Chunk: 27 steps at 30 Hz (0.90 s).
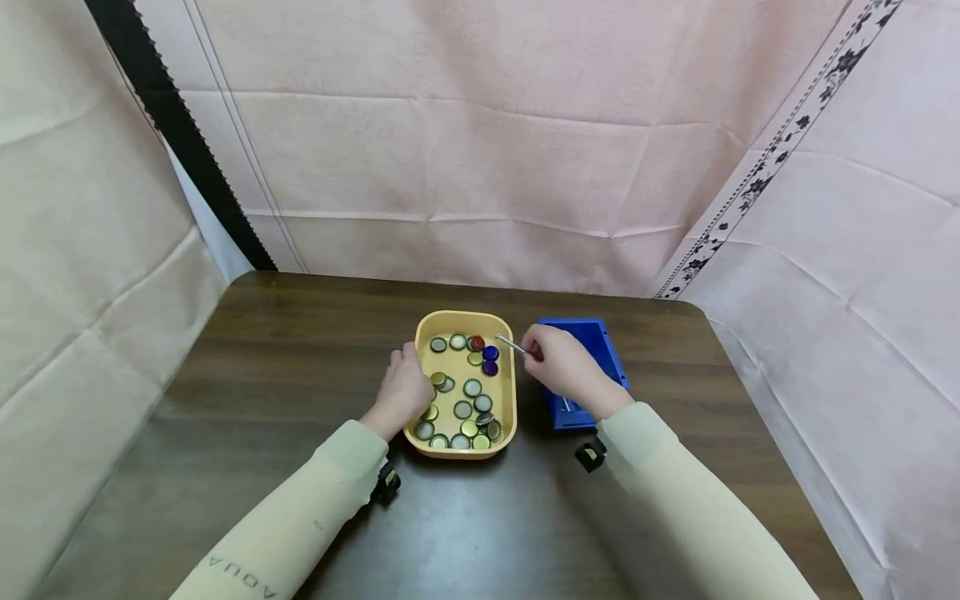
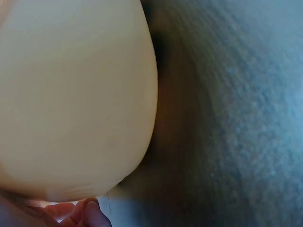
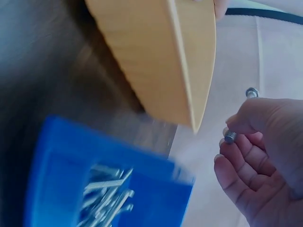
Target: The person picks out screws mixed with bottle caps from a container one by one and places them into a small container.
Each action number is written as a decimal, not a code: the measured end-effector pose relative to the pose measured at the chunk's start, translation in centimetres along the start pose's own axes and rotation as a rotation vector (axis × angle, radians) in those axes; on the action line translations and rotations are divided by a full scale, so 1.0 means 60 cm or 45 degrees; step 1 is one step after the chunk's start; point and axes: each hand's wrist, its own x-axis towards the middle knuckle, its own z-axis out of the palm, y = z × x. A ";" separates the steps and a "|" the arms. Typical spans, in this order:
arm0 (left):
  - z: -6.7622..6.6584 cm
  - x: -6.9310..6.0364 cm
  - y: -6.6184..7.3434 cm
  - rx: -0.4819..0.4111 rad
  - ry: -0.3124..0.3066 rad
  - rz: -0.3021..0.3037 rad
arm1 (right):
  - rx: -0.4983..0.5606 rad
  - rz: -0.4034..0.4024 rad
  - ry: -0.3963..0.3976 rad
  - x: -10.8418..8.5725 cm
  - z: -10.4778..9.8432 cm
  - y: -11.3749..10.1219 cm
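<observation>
A yellow tray [image 1: 467, 317] of several bottle caps [image 1: 472, 387], silver, gold, blue and red, sits on the table. My left hand [image 1: 405, 390] grips the tray's left rim; its curled fingers [image 2: 94, 213] show at the bottom of the left wrist view. Between thumb and fingers, my right hand [image 1: 564, 367] pinches a silver bolt [image 1: 512, 342]. In the right wrist view the bolt's head [image 3: 252, 92] sticks out on one side and its threaded end [image 3: 230, 136] on the other. That hand is above a blue bin [image 1: 603, 346], beside the tray's right rim.
Several silver bolts [image 3: 106, 194] lie in the blue bin, to the right of the tray. Both stand on a dark wooden table [image 1: 315, 367]. Pale cloth [image 1: 465, 167] hangs behind the table and on both sides.
</observation>
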 end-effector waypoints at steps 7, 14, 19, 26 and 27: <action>-0.006 0.000 -0.002 0.002 0.004 0.004 | 0.109 0.046 0.123 -0.037 -0.014 0.057; 0.001 0.000 -0.002 -0.012 -0.008 0.006 | 0.139 0.131 0.149 -0.061 -0.018 0.094; 0.002 0.000 -0.003 -0.006 -0.005 0.001 | 0.152 0.202 0.175 -0.066 -0.013 0.110; 0.001 0.001 -0.004 -0.007 0.002 0.009 | 0.104 0.284 0.231 -0.069 -0.005 0.119; 0.000 0.001 -0.004 -0.010 0.003 0.010 | 0.097 0.291 0.235 -0.068 -0.004 0.120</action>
